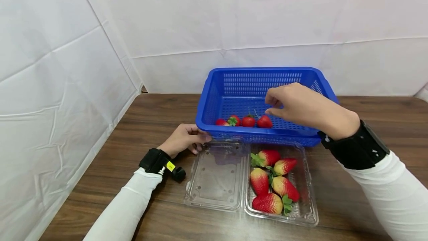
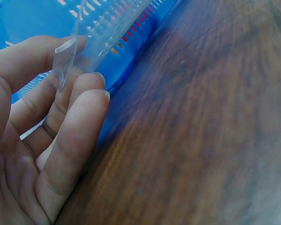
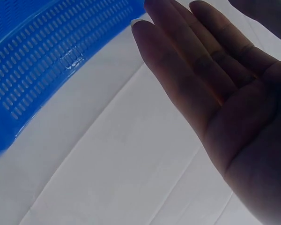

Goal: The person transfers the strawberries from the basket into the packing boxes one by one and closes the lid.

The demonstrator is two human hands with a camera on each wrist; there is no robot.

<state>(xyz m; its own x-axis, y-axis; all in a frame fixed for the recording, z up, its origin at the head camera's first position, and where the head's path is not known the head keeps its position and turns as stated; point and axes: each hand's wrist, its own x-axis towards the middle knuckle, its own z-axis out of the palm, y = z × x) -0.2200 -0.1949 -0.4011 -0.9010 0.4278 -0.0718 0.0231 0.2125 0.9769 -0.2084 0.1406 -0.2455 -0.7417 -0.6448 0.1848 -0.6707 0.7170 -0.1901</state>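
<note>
My left hand [image 1: 185, 139] pinches the far left corner of a clear plastic clamshell lid [image 1: 219, 181]. In the left wrist view, the lid's small tab [image 2: 65, 61] pokes out between thumb and fingers. My right hand [image 1: 297, 105] hovers over the blue basket [image 1: 255, 131], fingers loosely bent and holding nothing. Close to its fingertips lies a strawberry [image 1: 265, 122], in a row of several along the basket's near side. The clamshell's base [image 1: 302, 181], hinged to the lid's right, holds several larger strawberries [image 1: 267, 203], some with green leaves.
Everything stands on a brown wooden table [image 1: 123, 159]. A white cloth [image 1: 267, 14] hangs behind the basket, and another white sheet [image 1: 57, 84] borders the left side. The basket's near rim overlaps the clamshell's far edge in the head view.
</note>
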